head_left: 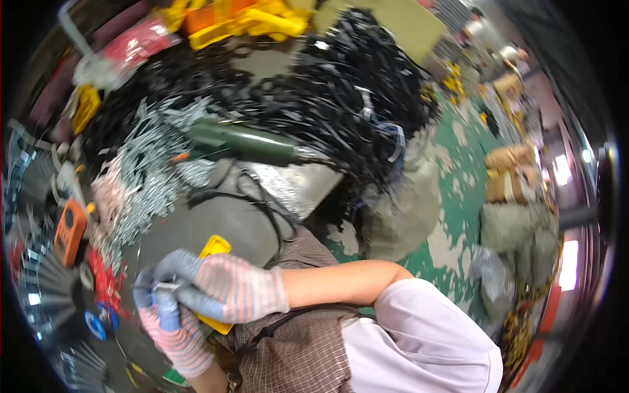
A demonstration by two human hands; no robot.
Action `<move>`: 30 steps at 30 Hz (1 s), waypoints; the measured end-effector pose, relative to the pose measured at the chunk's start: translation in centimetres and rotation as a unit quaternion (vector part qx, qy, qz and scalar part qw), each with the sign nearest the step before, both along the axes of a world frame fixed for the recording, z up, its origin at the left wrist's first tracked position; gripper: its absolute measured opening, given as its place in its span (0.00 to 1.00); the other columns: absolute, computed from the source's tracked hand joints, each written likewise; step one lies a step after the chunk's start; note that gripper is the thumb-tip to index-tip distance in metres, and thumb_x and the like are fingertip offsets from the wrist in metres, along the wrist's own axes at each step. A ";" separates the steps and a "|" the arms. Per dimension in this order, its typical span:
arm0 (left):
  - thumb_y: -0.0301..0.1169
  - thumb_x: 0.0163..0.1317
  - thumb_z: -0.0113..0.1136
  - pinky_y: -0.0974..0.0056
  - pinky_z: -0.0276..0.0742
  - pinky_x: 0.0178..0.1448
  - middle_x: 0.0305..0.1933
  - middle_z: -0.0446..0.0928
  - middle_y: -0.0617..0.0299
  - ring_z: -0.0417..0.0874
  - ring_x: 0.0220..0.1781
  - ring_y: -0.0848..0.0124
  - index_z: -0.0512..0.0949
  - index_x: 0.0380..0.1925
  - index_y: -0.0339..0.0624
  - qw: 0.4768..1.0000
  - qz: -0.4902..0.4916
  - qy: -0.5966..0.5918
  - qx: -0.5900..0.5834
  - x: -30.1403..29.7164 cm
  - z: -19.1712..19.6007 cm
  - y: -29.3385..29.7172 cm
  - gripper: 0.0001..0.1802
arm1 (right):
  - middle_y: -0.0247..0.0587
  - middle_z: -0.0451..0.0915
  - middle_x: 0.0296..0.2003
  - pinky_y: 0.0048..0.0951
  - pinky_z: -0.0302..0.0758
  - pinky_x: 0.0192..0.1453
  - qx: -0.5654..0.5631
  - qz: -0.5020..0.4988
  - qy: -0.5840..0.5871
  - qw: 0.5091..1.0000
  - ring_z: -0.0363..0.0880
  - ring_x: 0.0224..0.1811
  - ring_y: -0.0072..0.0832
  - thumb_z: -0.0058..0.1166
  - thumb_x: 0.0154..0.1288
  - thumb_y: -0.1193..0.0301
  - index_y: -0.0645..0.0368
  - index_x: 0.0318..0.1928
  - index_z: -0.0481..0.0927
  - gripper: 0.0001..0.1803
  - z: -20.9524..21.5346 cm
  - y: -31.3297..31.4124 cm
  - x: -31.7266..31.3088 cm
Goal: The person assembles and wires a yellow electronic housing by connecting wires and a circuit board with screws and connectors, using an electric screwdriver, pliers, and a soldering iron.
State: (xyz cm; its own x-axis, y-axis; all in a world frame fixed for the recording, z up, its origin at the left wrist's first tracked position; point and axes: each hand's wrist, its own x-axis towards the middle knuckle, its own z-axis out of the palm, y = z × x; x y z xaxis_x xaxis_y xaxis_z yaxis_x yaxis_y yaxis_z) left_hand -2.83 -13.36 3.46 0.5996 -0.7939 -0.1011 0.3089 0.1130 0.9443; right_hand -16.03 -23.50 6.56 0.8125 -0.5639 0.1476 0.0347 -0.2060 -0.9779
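My left hand [175,334] and my right hand [232,286], in striped knit gloves with blue-grey coated fingers, meet at the lower left. Their closed fingertips come together on a small pale piece [167,285], mostly hidden by the fingers. Behind and below the right hand, a yellow plastic part [215,247] shows at two places; the gloves cover its middle. Just beyond is a round grey surface [203,232] with a looped black cable on it. A dark green cylindrical tool [252,144] lies farther off, its metal end toward the right.
Heaps of black strips [354,85] and grey strips [147,157] spread beyond the tool. Yellow parts [262,23] lie at the far edge. An orange object [69,232] stands at left. Sacks [403,216] rest on the worn green floor [452,190] at right.
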 end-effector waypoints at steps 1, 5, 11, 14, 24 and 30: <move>0.38 0.61 0.61 0.61 0.71 0.59 0.52 0.72 0.52 0.75 0.53 0.65 0.65 0.59 0.34 0.999 -0.032 0.004 0.004 0.0 0.3 0.1 0.30 | 0.50 0.77 0.38 0.42 0.76 0.43 0.024 -0.006 0.007 1.000 0.79 0.41 0.50 0.43 0.68 0.67 0.57 0.51 0.66 0.14 -0.3 0.2 -0.1; 0.36 0.67 0.54 0.59 0.72 0.59 0.54 0.71 0.53 0.74 0.55 0.65 0.67 0.58 0.36 0.906 -0.015 -0.422 0.045 1.6 -2.3 1.5 0.23 | 0.49 0.77 0.35 0.41 0.76 0.42 0.033 -0.025 0.001 0.999 0.80 0.39 0.48 0.45 0.68 0.64 0.56 0.51 0.67 0.15 -1.2 0.2 -0.9; 0.28 0.69 0.50 0.64 0.70 0.59 0.52 0.73 0.54 0.74 0.53 0.67 0.72 0.51 0.31 0.994 -0.013 -0.109 0.029 -1.7 2.4 -2.3 0.14 | 0.50 0.78 0.36 0.37 0.75 0.41 -0.013 -0.056 0.044 0.997 0.80 0.39 0.44 0.49 0.67 0.63 0.61 0.42 0.76 0.13 -0.5 -0.7 -1.3; 0.22 0.64 0.54 0.63 0.74 0.56 0.47 0.75 0.55 0.78 0.47 0.67 0.74 0.44 0.32 0.998 -0.058 0.033 0.000 -1.8 2.8 -3.2 0.09 | 0.52 0.78 0.30 0.39 0.75 0.39 -0.060 -0.043 0.091 0.993 0.80 0.36 0.47 0.47 0.67 0.63 0.61 0.41 0.76 0.13 -0.3 -1.0 -3.7; 0.32 0.66 0.57 0.76 0.71 0.31 0.26 0.79 0.64 0.76 0.26 0.81 0.78 0.36 0.35 0.990 -0.114 0.055 0.067 -2.5 2.7 -5.3 0.09 | 0.46 0.79 0.27 0.30 0.74 0.37 -0.010 -0.134 0.050 0.990 0.79 0.29 0.33 0.52 0.65 0.70 0.63 0.39 0.80 0.09 0.0 -2.4 -4.4; 0.32 0.66 0.56 0.77 0.66 0.25 0.23 0.78 0.66 0.70 0.20 0.85 0.77 0.33 0.37 0.981 -0.179 -0.018 0.071 -2.2 3.3 -5.4 0.09 | 0.44 0.78 0.33 0.36 0.76 0.40 -0.279 -0.079 0.016 0.957 0.78 0.33 0.42 0.56 0.57 0.75 0.60 0.44 0.79 0.12 3.2 -6.7 -2.8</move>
State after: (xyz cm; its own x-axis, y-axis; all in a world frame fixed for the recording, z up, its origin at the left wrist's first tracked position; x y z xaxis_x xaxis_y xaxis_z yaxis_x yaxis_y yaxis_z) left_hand -5.05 -18.80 6.71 0.2911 -0.9334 -0.2100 0.2703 -0.1304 0.9539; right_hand -18.86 -30.16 9.71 0.7324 -0.5209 0.4385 -0.0679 -0.6967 -0.7141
